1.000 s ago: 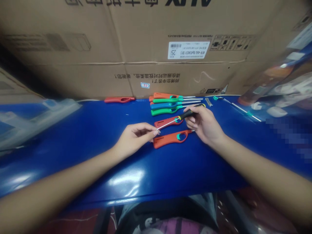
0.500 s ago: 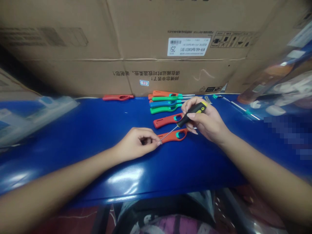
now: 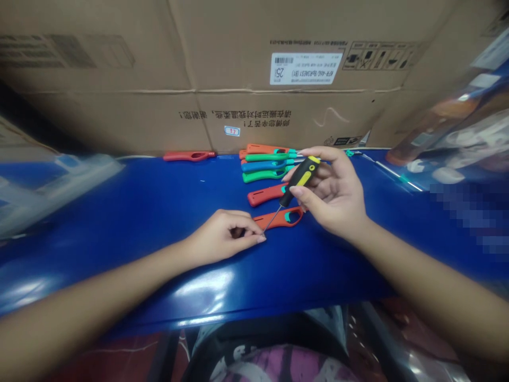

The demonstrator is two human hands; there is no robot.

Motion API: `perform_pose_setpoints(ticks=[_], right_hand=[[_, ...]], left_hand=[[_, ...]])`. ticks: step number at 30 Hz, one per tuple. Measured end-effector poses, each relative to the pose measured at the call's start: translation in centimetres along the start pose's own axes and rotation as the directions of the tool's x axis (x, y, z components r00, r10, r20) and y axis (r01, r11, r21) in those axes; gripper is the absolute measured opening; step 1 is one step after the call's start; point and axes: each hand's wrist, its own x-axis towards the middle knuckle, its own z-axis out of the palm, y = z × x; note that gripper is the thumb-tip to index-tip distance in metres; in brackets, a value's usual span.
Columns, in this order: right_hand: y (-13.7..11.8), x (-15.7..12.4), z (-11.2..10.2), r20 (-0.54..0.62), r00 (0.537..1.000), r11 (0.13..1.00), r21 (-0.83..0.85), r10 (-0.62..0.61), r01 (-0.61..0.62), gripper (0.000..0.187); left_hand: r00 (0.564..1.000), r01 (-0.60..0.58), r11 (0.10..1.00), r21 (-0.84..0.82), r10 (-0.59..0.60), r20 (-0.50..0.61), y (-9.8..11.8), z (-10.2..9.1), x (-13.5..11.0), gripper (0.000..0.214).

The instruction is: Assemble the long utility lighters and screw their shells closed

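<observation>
My right hand [image 3: 332, 193] grips a black-and-yellow screwdriver [image 3: 299, 179] by its handle, shaft slanting down to the left. The tip meets the pinched fingers of my left hand [image 3: 222, 236], which rests on the blue table [image 3: 159, 212]. What the left fingers pinch is too small to name. Right behind the tip lies an orange lighter handle [image 3: 282, 218] with a teal trigger. A red lighter handle [image 3: 264, 194] lies just beyond it.
Several finished lighters [image 3: 268, 162] in orange, green and blue lie in a stack at the back, with another red handle [image 3: 189, 155] to their left. Large cardboard boxes [image 3: 238, 79] wall off the rear. Clear plastic bags [image 3: 51, 183] sit left, more bags and metal rods [image 3: 392, 172] right.
My right hand tilted the screwdriver more upright and lifted its handle. My left hand slid down toward the table's near side, the pinch staying at the tip.
</observation>
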Motion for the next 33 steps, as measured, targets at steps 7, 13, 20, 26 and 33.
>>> perform_pose_setpoints(ticks=[7,13,20,26,33], right_hand=[[-0.23,-0.2,0.06,0.071,0.996,0.997,-0.055,-0.053,0.057,0.042],[-0.05,-0.13,-0.44,0.174,0.984,0.992,-0.109,-0.04,0.06,0.047],[0.47,-0.54,-0.55,0.449,0.884,0.95,-0.195,-0.132,0.242,0.069],[0.11,-0.26,-0.12,0.288,0.926,0.882,-0.33,-0.246,0.337,0.068],[0.14,-0.05,-0.05,0.16,0.936,0.873,-0.339,-0.313,0.35,0.067]], left_hand=[[0.999,-0.037,0.998,0.044,0.037,0.009,-0.26,0.28,-0.27,0.017],[0.996,-0.076,0.995,0.063,0.074,0.04,-0.38,0.31,-0.49,0.014],[0.99,-0.122,0.989,0.081,0.116,0.076,-0.39,0.63,-0.52,0.014],[0.975,-0.191,0.953,0.234,0.213,-0.069,0.02,0.35,-0.24,0.029],[0.986,-0.114,0.959,0.261,0.141,-0.088,-0.57,-0.13,-0.25,0.044]])
